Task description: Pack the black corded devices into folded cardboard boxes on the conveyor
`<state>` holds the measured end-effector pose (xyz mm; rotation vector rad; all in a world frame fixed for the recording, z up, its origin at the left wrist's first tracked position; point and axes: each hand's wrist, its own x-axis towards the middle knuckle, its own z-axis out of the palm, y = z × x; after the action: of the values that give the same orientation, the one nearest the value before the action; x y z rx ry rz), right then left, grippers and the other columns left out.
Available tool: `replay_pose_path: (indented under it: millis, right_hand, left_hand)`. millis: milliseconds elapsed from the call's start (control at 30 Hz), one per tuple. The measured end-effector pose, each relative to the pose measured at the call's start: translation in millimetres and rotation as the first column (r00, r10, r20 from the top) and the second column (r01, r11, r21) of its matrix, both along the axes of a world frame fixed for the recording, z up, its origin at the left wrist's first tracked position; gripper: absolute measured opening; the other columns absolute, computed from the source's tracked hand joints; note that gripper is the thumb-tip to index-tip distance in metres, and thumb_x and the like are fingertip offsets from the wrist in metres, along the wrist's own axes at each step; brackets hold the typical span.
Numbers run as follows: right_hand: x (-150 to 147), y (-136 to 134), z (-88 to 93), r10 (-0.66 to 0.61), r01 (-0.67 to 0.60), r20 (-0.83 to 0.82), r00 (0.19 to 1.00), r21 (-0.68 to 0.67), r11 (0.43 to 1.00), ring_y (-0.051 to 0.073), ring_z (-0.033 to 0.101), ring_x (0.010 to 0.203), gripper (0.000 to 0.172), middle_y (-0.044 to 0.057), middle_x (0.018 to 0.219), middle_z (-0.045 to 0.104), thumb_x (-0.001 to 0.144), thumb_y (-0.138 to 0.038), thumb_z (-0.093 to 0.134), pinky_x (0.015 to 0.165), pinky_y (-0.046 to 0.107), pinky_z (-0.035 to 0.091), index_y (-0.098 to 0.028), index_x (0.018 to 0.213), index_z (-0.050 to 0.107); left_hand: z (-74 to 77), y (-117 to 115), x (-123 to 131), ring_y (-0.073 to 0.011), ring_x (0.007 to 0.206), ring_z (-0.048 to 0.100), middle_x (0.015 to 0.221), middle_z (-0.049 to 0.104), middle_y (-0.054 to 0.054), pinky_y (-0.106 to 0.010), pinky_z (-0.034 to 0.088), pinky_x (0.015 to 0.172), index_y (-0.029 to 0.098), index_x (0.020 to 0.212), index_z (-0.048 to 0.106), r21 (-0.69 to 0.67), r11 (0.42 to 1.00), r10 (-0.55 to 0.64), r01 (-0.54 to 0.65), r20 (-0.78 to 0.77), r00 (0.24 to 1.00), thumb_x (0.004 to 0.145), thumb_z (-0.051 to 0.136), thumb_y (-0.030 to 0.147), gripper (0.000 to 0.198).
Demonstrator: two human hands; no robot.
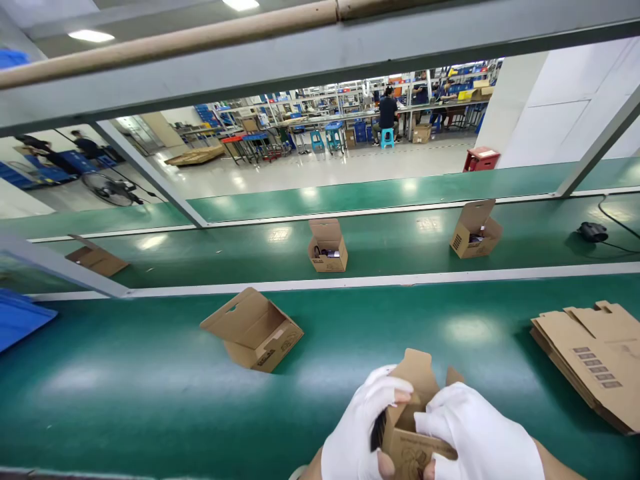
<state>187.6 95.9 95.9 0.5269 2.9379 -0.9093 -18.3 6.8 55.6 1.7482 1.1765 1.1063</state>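
Observation:
A brown cardboard box (407,450) with raised flaps is between my two hands at the bottom of the head view. My left hand (363,423), in a white glove with bare fingertips, grips its left side. My right hand (473,427), gloved the same way, holds the right side, its fingers reaching over the rim. Most of the box's inside is hidden by the hands. On the green surface to the left sits an open cardboard box (277,343) with its lid up. To the right lies a stack of flattened cardboard boxes (595,360).
Behind a white divider (350,283), two open boxes (330,261) (470,247) hold dark items. Another box (97,259) lies farther left. A black device with a cable (593,232) rests at right. Blue plastic (23,317) shows at left. Metal posts (150,177) cross the view; people sit beyond.

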Motion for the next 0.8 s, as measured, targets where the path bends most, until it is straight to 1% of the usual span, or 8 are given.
replay_pose_path:
  millis: [100, 167, 233, 300, 433, 500, 567, 800]
  right_hand:
    - [17.2, 2.2, -14.6, -0.061, 0.084, -0.303, 0.951, 0.062, 0.995, 0.022, 0.064, 0.088, 0.023, 0.003, 0.092, 0.070, 0.092, -0.041, 0.048, 0.087, 0.037, 0.047, -0.026, 0.105, 0.061]
    - [33.4, 7.9, -30.4, -0.286, 0.326, -0.485, 0.827, -0.001, 0.945, 0.022, 0.057, 0.111, 0.028, 0.005, 0.114, 0.066, 0.096, -0.034, 0.041, 0.102, 0.042, 0.039, -0.028, 0.117, 0.057]
    - [45.8, 14.9, -45.0, -0.579, 0.526, -0.423, 0.698, -0.247, 0.814, 0.022, 0.049, 0.122, 0.034, 0.006, 0.129, 0.058, 0.097, -0.035, 0.037, 0.107, 0.045, 0.035, -0.028, 0.127, 0.051]
    - [49.0, 19.1, -53.1, -0.697, 0.534, -0.172, 0.696, -0.525, 0.663, 0.022, 0.043, 0.129, 0.045, 0.009, 0.140, 0.047, 0.096, -0.044, 0.037, 0.110, 0.046, 0.033, -0.025, 0.136, 0.043]
    - [27.3, 13.2, -45.0, -0.514, 0.187, -0.050, 0.857, -0.898, 0.398, 0.027, 0.040, 0.130, 0.060, 0.012, 0.143, 0.043, 0.090, -0.057, 0.043, 0.110, 0.045, 0.031, -0.019, 0.137, 0.044]
    - [12.3, 8.8, -36.5, -0.466, 0.023, -0.088, 0.881, -0.974, 0.227, 0.030, 0.050, 0.121, 0.062, 0.013, 0.135, 0.051, 0.084, -0.057, 0.055, 0.104, 0.047, 0.038, -0.017, 0.131, 0.050]
    - [3.1, 9.7, -32.3, -0.415, -0.048, -0.092, 0.905, -0.992, 0.117, 0.031, 0.055, 0.113, 0.064, 0.013, 0.128, 0.057, 0.079, -0.054, 0.064, 0.099, 0.048, 0.042, -0.014, 0.128, 0.053]
    - [10.0, 51.1, -36.6, -0.073, -0.081, -0.094, 0.993, -0.982, 0.168, 0.027, 0.044, 0.126, 0.069, 0.012, 0.133, 0.052, 0.072, -0.043, 0.075, 0.106, 0.039, 0.033, -0.014, 0.129, 0.050]
  left_hand:
    - [5.9, 3.7, 6.0, -0.0265, 0.096, 0.054, 0.091, 0.058, -0.009, -0.042, 0.045, 0.088, 0.022, 0.093, 0.053, -0.054, 0.998, 0.036, -0.033, 0.043, 0.998, 0.074, 0.031, 0.083, 0.068]
    - [6.1, 1.6, 7.6, -0.0253, 0.092, 0.053, 0.095, 0.055, -0.010, -0.040, 0.045, 0.084, 0.021, 0.090, 0.050, -0.078, 0.994, 0.084, -0.080, 0.055, 0.995, 0.073, 0.031, 0.083, 0.067]
    - [3.1, -3.7, 8.1, -0.0274, 0.101, 0.053, 0.116, 0.050, -0.015, -0.042, 0.045, 0.087, 0.021, 0.094, 0.050, -0.087, 0.990, 0.122, -0.115, 0.078, 0.990, 0.074, 0.033, 0.082, 0.066]
    - [-0.8, -9.3, 8.2, -0.0320, 0.113, 0.051, 0.139, 0.035, -0.018, -0.045, 0.045, 0.090, 0.021, 0.098, 0.051, -0.108, 0.986, 0.133, -0.125, 0.068, 0.989, 0.075, 0.036, 0.080, 0.065]
    - [-0.1, -11.9, 9.6, -0.0387, 0.123, 0.045, 0.147, 0.029, -0.018, -0.049, 0.045, 0.090, 0.022, 0.096, 0.054, -0.134, 0.987, 0.093, -0.092, -0.003, 0.996, 0.075, 0.046, 0.075, 0.058]
    - [4.8, -9.0, 11.2, -0.0389, 0.123, 0.046, 0.145, 0.032, -0.019, -0.049, 0.044, 0.090, 0.021, 0.093, 0.054, -0.136, 0.989, 0.063, -0.061, 0.017, 0.998, 0.073, 0.050, 0.074, 0.057]
    - [9.2, -6.1, 13.0, -0.0372, 0.118, 0.049, 0.143, 0.034, -0.019, -0.046, 0.043, 0.091, 0.020, 0.091, 0.052, -0.121, 0.992, 0.039, -0.027, 0.100, 0.994, 0.070, 0.053, 0.074, 0.058]
    - [2.8, -12.1, 16.2, -0.0289, 0.097, 0.054, 0.109, 0.051, -0.013, -0.041, 0.042, 0.086, 0.020, 0.098, 0.045, -0.097, 0.995, 0.037, -0.008, 0.302, 0.953, 0.068, 0.064, 0.063, 0.055]
